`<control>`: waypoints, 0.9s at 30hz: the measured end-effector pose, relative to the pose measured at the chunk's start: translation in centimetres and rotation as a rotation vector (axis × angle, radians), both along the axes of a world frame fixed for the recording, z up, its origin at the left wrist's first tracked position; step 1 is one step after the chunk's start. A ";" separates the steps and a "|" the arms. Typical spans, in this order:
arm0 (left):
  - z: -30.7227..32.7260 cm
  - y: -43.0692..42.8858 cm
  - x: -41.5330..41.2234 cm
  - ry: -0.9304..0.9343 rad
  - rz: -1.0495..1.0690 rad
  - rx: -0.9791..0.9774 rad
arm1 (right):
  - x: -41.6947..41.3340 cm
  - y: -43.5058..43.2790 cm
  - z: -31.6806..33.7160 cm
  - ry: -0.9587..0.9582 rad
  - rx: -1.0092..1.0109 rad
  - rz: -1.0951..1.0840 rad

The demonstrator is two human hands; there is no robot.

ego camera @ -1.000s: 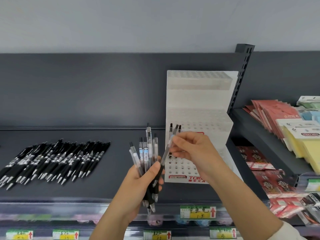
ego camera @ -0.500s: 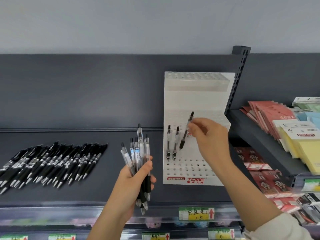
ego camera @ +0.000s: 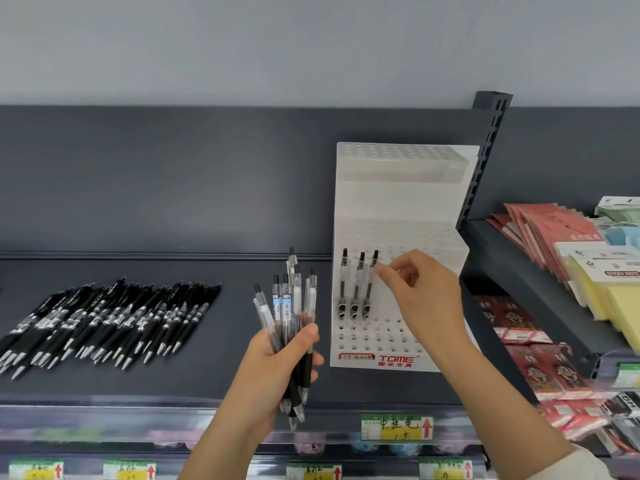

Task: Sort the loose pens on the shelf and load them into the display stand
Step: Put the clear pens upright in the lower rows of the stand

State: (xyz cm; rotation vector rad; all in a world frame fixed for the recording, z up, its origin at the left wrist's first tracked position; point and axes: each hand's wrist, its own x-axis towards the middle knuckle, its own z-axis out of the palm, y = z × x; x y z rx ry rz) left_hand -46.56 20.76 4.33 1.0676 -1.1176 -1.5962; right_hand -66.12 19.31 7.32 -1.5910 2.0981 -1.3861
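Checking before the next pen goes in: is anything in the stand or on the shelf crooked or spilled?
Nothing spilled or damaged. The three pens in the stand sit side by side; the two on the right lean slightly rightward at the top.

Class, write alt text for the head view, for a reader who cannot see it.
A person's right hand reaches to the rightmost of three pens standing in a white display stand on a dark shelf. The left hand grips a bundle of clear pens; black pens lie in a row further left.
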 end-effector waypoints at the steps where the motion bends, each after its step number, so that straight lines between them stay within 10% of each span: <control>1: 0.0 0.0 -0.1 -0.007 -0.011 0.000 | 0.4 0.4 0.4 -0.047 -0.005 0.051; 7: 0.1 0.5 -1.4 -0.075 -0.140 -0.034 | 2.8 1.8 0.3 -0.316 0.319 0.493; 17: 0.0 0.7 -2.3 -0.005 -0.198 0.008 | 0.2 2.1 1.3 -0.738 0.167 0.423; 27: -0.2 0.2 -2.1 -0.021 -0.087 -0.021 | -1.8 1.8 2.9 -0.665 0.035 0.316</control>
